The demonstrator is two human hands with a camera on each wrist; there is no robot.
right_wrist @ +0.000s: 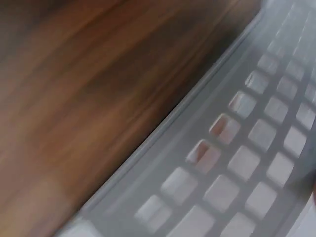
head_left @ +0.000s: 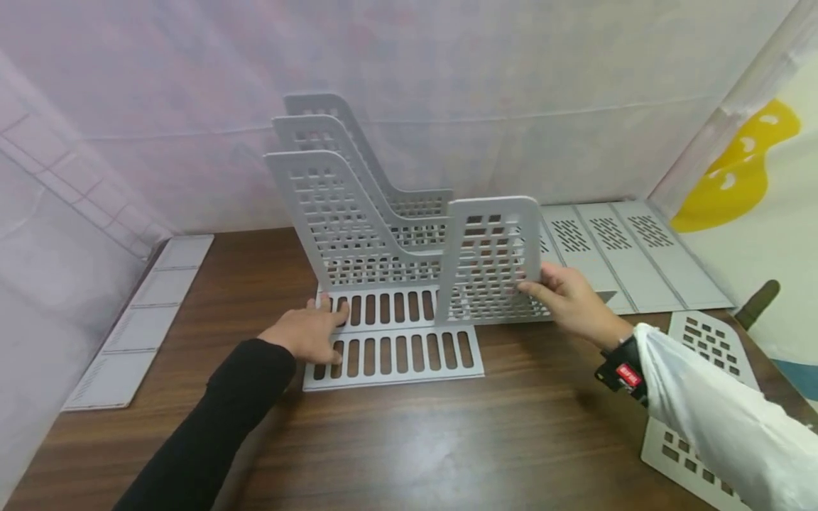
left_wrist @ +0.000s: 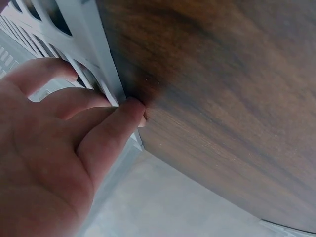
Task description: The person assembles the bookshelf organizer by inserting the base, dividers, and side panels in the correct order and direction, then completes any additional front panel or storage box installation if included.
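Note:
A light grey slotted base panel (head_left: pixel 396 355) lies on the brown table, with upright perforated side panels (head_left: pixel 345 227) standing in a row behind it. My left hand (head_left: pixel 307 332) rests spread on the left end of the base; in the left wrist view, the left fingers (left_wrist: pixel 113 133) touch the slotted edge beside the wood. Over on the right, my right hand (head_left: pixel 567 297) pinches the right edge of an upright perforated grey panel (head_left: pixel 492 255), thumb in front. That panel stands at the right end of the base; blur in the right wrist view hides its contact.
Flat grey panels (head_left: pixel 645 262) with slits lie at the back right. More perforated panels (head_left: pixel 699 461) lie at the right edge, partly under the sleeve. A strip of plain grey panels (head_left: pixel 143 319) lies along the left edge. A pale curtain (head_left: pixel 511 106) hangs behind the table.

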